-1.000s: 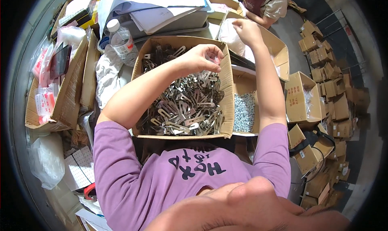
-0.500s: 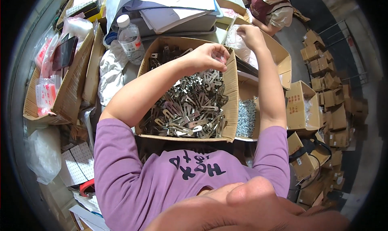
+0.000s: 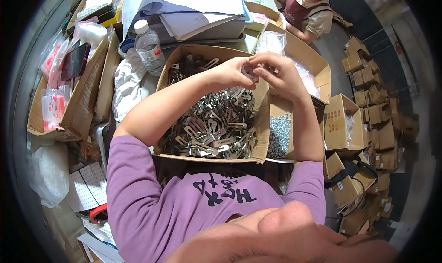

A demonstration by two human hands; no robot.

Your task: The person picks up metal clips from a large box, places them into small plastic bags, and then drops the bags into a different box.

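Note:
My left hand (image 3: 234, 73) is closed around a small clear plastic piece (image 3: 249, 71), perhaps a little bag, above the far right part of a carton. My right hand (image 3: 279, 73) meets it there, its fingers curled and the tips against the left hand. What the right fingers pinch, if anything, is hidden. Below both hands, the cardboard carton (image 3: 263, 125) holds a heap of flat metal clips (image 3: 216, 120) with long slots. Beside it on the right stands a smaller box of silvery screws (image 3: 279, 136).
A water bottle (image 3: 149, 51) and white cloth (image 3: 128, 86) stand left of the carton. Papers (image 3: 198, 21) lie on a grey bin behind. A carton (image 3: 322, 74) with clear bags is at right. A co-worker (image 3: 307, 12) is at the far right. Cartons (image 3: 377, 106) are stacked beyond.
My right hand has come left and nearer, from above the carton of clear bags to my left hand. The left hand has stayed almost in place.

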